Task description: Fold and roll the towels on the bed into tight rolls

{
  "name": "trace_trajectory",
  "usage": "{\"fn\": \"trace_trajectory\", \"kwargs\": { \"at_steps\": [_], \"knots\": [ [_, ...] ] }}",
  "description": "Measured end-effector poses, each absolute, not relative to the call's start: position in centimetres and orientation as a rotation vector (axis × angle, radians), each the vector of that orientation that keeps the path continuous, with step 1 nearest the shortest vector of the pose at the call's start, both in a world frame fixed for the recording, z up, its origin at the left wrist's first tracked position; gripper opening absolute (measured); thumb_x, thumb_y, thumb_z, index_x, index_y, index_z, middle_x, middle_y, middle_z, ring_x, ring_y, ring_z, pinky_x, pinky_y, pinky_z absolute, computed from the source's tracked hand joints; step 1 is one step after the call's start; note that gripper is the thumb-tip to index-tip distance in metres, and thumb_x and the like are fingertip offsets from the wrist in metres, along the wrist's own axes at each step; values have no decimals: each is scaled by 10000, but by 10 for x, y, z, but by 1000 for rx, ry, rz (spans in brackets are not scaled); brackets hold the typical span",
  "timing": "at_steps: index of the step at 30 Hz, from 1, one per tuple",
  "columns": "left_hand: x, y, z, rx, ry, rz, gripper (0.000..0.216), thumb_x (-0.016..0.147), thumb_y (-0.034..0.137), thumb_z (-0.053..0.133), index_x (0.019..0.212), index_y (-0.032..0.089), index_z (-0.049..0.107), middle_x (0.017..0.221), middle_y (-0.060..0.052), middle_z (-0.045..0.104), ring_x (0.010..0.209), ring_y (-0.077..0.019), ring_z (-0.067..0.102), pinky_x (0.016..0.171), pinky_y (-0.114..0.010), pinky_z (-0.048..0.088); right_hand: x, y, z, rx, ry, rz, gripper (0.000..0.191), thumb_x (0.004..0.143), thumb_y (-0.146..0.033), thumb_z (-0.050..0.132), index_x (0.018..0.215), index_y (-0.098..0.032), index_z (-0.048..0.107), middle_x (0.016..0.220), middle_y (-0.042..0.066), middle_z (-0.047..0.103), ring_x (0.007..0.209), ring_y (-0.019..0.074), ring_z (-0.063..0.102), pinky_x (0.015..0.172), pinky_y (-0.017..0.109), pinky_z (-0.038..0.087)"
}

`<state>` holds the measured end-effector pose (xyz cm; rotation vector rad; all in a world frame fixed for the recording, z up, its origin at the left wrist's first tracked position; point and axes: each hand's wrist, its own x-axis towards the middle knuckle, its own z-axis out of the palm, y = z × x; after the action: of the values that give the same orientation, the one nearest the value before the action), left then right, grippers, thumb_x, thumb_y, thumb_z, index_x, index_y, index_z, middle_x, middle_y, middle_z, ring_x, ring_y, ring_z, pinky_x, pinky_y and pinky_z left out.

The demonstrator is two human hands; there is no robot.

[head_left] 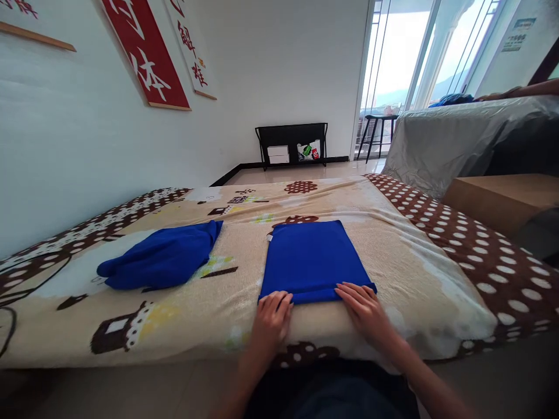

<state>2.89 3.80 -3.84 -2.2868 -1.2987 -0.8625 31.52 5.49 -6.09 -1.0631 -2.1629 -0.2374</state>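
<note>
A blue cloth (312,250), laid out as a near-square with a small white tag at its far left corner, lies flat in front of me. Its near edge is turned over into a narrow band. My left hand (275,311) has its fingers closed over the left part of that band. At the band's right part, my right hand (360,302) grips with fingers on top; its thumb is hidden. To the left, apart from both hands, rests a second blue cloth (161,256), loosely bunched.
Everything lies on a bed with a patterned beige and brown blanket (236,244). A dark cable (39,288) curves at the far left. Beyond stand a low black rack (292,131) and a stool (379,125). At right are a brown box (502,192) and a covered table (441,139), with another person's arm (524,90).
</note>
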Motion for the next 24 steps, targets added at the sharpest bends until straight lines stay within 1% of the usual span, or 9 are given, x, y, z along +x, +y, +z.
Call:
{"fn": "trace_trajectory", "kwargs": {
  "at_steps": [2, 4, 7, 10, 12, 14, 17, 20, 24],
  "knots": [
    [-3, 31, -40, -2301, -1311, -798, 351, 978, 154, 496, 1315, 207, 579, 1262, -87, 691, 1185, -238, 616, 1012, -395, 394, 348, 54, -63, -1059, -2268, -256, 444, 1007, -128, 410, 1423, -231, 526, 1422, 33, 592, 1323, 182, 537, 1069, 370, 390],
    [-28, 26, -43, -2296, -1358, -739, 430, 971, 160, 490, 1393, 234, 531, 1345, -78, 658, 1269, -250, 577, 1038, -418, 363, 375, 52, -63, -1109, -2305, -259, 472, 1015, -166, 412, 1476, -249, 472, 1461, 28, 553, 1353, 178, 516, 1090, 378, 395],
    [-47, 24, -46, -2266, -1465, -689, 461, 971, 192, 477, 1424, 268, 509, 1380, -63, 638, 1334, -262, 533, 1046, -451, 340, 399, 52, -61, -1243, -2287, -224, 459, 1025, -265, 439, 1481, -295, 472, 1456, 21, 556, 1352, 198, 521, 1079, 413, 423],
    [-52, 30, -46, -2277, -1523, -684, 422, 972, 240, 485, 1384, 289, 560, 1424, -63, 602, 1368, -268, 501, 1030, -453, 359, 407, 57, -58, -1321, -2278, -188, 395, 1019, -355, 467, 1400, -329, 568, 1437, 19, 575, 1344, 235, 528, 1053, 451, 442],
    [-52, 36, -44, -2259, -1517, -721, 365, 972, 259, 507, 1316, 301, 622, 1425, -65, 601, 1348, -273, 519, 1022, -452, 362, 408, 62, -57, -1331, -2262, -182, 347, 1017, -375, 472, 1321, -340, 636, 1415, 19, 594, 1308, 244, 555, 1026, 454, 455],
    [-54, 41, -40, -2235, -1483, -762, 304, 972, 257, 534, 1235, 318, 674, 1394, -56, 627, 1307, -273, 552, 1030, -457, 344, 409, 67, -56, -1323, -2247, -191, 319, 1018, -374, 474, 1268, -352, 671, 1390, 15, 614, 1261, 238, 585, 1005, 447, 461],
    [-57, 41, -27, -2248, -1390, -801, 273, 970, 222, 559, 1177, 332, 700, 1345, -39, 660, 1269, -265, 577, 1045, -454, 309, 412, 70, -52, -1292, -2227, -245, 293, 1016, -363, 491, 1229, -372, 693, 1354, 6, 637, 1206, 229, 609, 979, 436, 460],
    [-60, 32, -14, -2277, -1309, -837, 278, 974, 174, 546, 1151, 319, 703, 1310, -38, 679, 1255, -253, 582, 1056, -451, 290, 417, 66, -46, -1242, -2221, -307, 284, 1012, -342, 508, 1222, -378, 697, 1318, 11, 657, 1179, 226, 615, 962, 424, 447],
    [-63, 22, -8, -2372, -1302, -813, 264, 974, 162, 521, 1115, 298, 698, 1321, -46, 662, 1277, -240, 554, 1056, -429, 320, 422, 55, -39, -1185, -2248, -280, 263, 1009, -330, 511, 1169, -377, 715, 1311, 16, 654, 1204, 236, 591, 981, 428, 420]
  ]
}}
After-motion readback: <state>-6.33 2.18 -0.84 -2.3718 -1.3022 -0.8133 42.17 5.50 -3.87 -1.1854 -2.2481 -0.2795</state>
